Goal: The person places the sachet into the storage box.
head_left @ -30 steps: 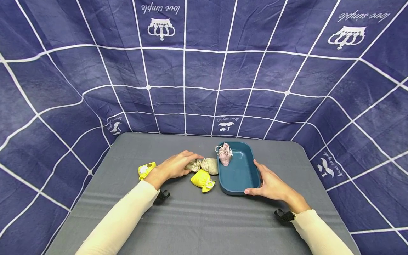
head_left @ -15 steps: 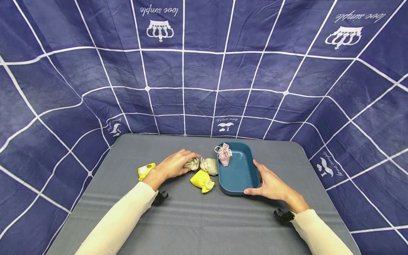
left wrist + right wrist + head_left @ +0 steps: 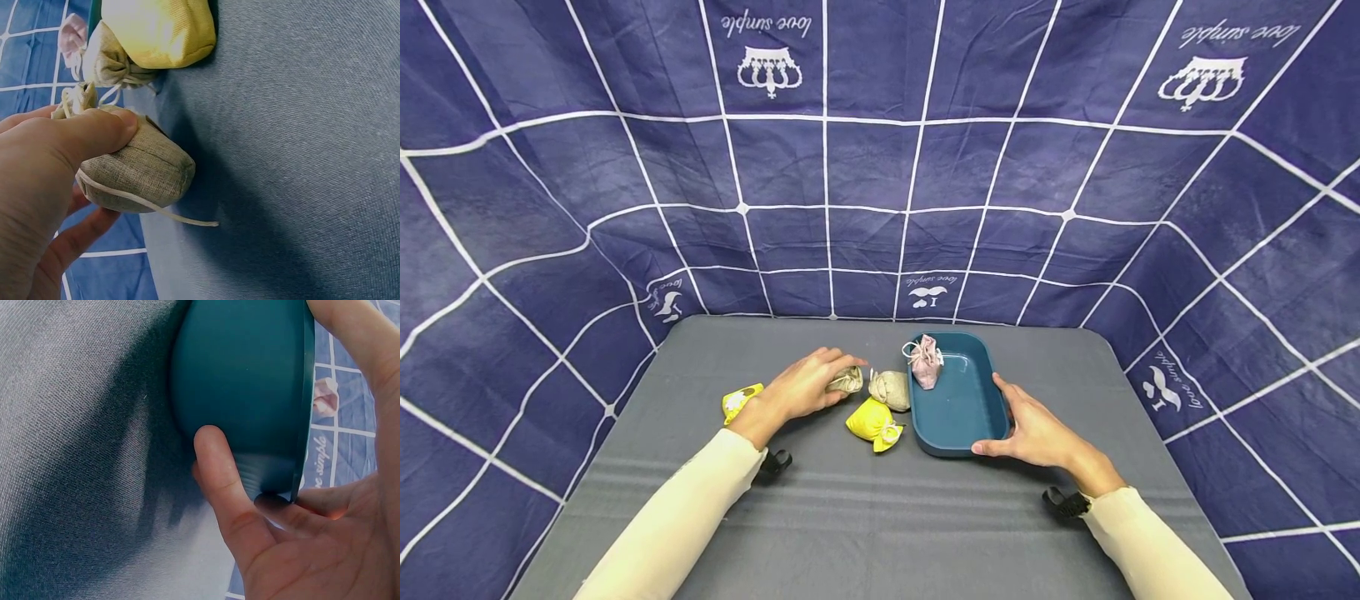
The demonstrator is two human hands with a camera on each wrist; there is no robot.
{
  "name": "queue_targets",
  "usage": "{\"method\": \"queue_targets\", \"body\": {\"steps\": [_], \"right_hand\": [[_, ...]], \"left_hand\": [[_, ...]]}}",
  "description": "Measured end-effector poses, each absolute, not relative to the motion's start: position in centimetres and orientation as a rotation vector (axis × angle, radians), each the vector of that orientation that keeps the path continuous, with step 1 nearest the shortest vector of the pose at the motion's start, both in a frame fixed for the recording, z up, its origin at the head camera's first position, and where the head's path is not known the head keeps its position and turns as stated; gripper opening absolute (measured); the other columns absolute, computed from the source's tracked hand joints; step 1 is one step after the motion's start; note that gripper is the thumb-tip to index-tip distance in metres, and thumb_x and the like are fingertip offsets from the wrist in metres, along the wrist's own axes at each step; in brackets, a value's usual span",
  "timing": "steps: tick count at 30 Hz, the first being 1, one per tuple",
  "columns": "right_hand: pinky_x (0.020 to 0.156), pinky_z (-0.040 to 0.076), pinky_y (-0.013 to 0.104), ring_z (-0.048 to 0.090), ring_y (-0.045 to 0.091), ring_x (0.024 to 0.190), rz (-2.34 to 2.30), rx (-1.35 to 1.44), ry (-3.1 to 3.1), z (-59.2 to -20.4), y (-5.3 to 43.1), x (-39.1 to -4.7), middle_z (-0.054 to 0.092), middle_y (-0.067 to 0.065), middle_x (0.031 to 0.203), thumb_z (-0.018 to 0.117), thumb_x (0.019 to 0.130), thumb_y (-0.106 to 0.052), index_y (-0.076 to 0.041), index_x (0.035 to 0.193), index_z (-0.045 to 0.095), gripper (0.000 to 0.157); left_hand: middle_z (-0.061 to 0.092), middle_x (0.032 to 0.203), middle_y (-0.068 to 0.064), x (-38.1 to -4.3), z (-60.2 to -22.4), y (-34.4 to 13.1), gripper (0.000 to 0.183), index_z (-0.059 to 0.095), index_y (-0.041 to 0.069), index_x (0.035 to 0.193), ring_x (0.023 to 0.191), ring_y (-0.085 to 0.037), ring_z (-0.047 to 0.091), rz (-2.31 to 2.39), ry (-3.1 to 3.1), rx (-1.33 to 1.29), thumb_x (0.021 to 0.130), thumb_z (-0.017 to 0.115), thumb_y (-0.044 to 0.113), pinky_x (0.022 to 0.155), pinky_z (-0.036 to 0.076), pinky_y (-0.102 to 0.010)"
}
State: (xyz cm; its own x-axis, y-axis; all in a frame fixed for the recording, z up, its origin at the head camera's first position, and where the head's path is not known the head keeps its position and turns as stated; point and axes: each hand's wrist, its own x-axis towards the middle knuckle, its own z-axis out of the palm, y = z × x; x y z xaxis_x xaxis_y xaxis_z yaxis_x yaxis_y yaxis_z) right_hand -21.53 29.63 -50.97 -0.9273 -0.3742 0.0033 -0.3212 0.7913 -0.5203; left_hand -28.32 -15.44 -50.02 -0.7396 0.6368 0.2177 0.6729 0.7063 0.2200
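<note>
My left hand [image 3: 797, 390] pinches a small beige drawstring pouch [image 3: 144, 165] between thumb and fingers; its loose cord trails over the cloth side. A second beige pouch [image 3: 890, 390] lies just right of it, beside the wall of a teal plastic tub [image 3: 958, 421]. In front of that pouch rests a yellow pouch [image 3: 874, 422] with its tied neck toward the lower right. A pink pouch [image 3: 928, 364] leans in the tub's back left corner. My right hand [image 3: 1037, 429] grips the tub's right side, thumb at the front corner and fingers along the outer wall [image 3: 244, 369].
Another yellow pouch [image 3: 741, 402] with a white pattern lies left of my left wrist, partly covered by it. Grey cloth covers the table [image 3: 880, 525]. A blue curtain [image 3: 880, 167] with white grid lines surrounds the back and sides.
My left hand has drawn the held beige pouch slightly left, widening the gap to the second beige pouch. The right hand stays on the tub.
</note>
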Motion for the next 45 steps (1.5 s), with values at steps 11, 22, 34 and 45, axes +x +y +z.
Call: {"method": "queue_targets", "body": {"steps": [11, 22, 34, 45], "right_hand": [[0.123, 0.054, 0.071, 0.064, 0.052, 0.149, -0.807, -0.585, 2.884, -50.6, 29.3, -21.5, 0.053, 0.039, 0.169, 0.101, 0.082, -0.063, 0.011, 0.177, 0.029, 0.141], [0.125, 0.052, 0.072, 0.061, 0.054, 0.153, -0.798, -0.564, 2.873, -50.5, 29.3, -21.7, 0.051, 0.039, 0.172, 0.101, 0.083, -0.065, 0.009, 0.179, 0.027, 0.142], [0.126, 0.051, 0.072, 0.059, 0.055, 0.155, -0.809, -0.56, 2.871, -50.6, 29.4, -21.5, 0.048, 0.04, 0.174, 0.1, 0.083, -0.065, 0.01, 0.179, 0.027, 0.142], [0.127, 0.05, 0.073, 0.057, 0.056, 0.158, -0.818, -0.55, 2.859, -50.8, 29.5, -21.4, 0.047, 0.04, 0.175, 0.1, 0.083, -0.066, 0.009, 0.179, 0.026, 0.143]], "left_hand": [[0.079, 0.135, -0.009, -28.3, -49.1, -14.6, 0.052, 0.073, 0.017, 0.146, 0.13, -0.035, 0.076, -0.552, -2.712, -1.014, 0.098, 0.094, 0.014, 0.111, 0.065, -0.057], [0.079, 0.131, -0.009, -28.5, -47.6, -12.6, 0.053, 0.073, 0.013, 0.142, 0.126, -0.033, 0.077, -0.665, -2.605, -0.954, 0.095, 0.096, 0.016, 0.112, 0.064, -0.053], [0.079, 0.129, -0.008, -28.4, -46.7, -10.1, 0.047, 0.074, 0.014, 0.138, 0.12, -0.029, 0.077, -0.82, -2.535, -0.915, 0.096, 0.096, 0.019, 0.107, 0.065, -0.049], [0.079, 0.127, -0.008, -28.9, -46.2, -6.8, 0.05, 0.072, 0.013, 0.139, 0.112, -0.024, 0.077, -0.996, -2.481, -0.913, 0.096, 0.097, 0.017, 0.1, 0.067, -0.043]]}}
